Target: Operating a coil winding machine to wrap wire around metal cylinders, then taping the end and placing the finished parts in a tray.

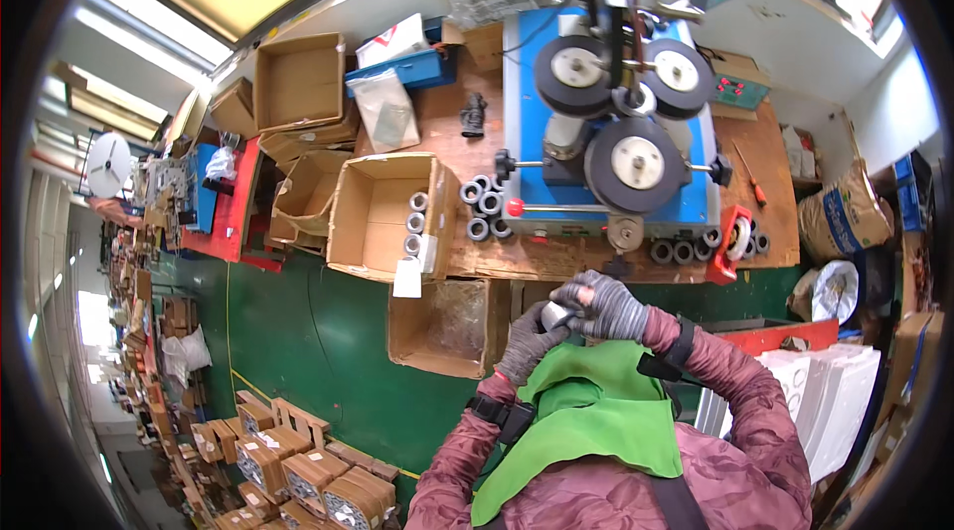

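Note:
In front of my chest, just off the front edge of the workbench, both gloved hands meet at a small silver-grey ring point(556, 314). My left hand point(530, 341) is closed around its lower left side. From the upper right, my right hand point(608, 305) bends its fingers against the same piece and partly covers it. Beyond them stands a blue-based machine point(532, 133) with three black rollers point(636, 167), and a pale ring point(636, 99) sits between these. Several similar grey rings point(484, 204) lie on the bench left of the machine.
An open carton point(373, 217) with several rings inside stands on the bench's left, another carton point(437, 326) below it. More rings point(683, 252) and a red tape dispenser point(733, 244) line the right front edge. A screwdriver point(752, 177) lies behind. White panels point(825, 401) stand at my right.

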